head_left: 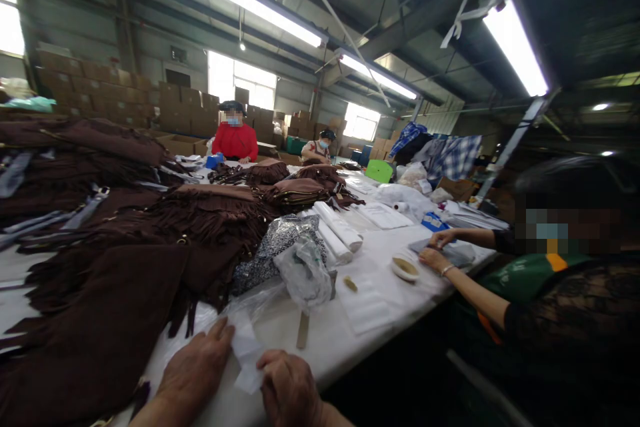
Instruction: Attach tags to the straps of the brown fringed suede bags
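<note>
Near the front edge of the white table, my left hand [196, 365] lies on thin white paper [246, 352], its fingers together at the sheet's left side. My right hand [290, 383] is closed, with the paper's right edge pinched between thumb and fingers. A dark brown fringed bag [95, 320] lies flat to the left of my left hand. Beyond my hands are a crumpled clear plastic bag [305, 273] and a flat grey-brown strip [303, 330].
Brown fringed bags [215, 213] are heaped at the left and centre. White rolls [337, 230] lie beyond the plastic. At the right, a co-worker's hands [437, 250] work near a round white dish [405, 268]. Two more people are across the table.
</note>
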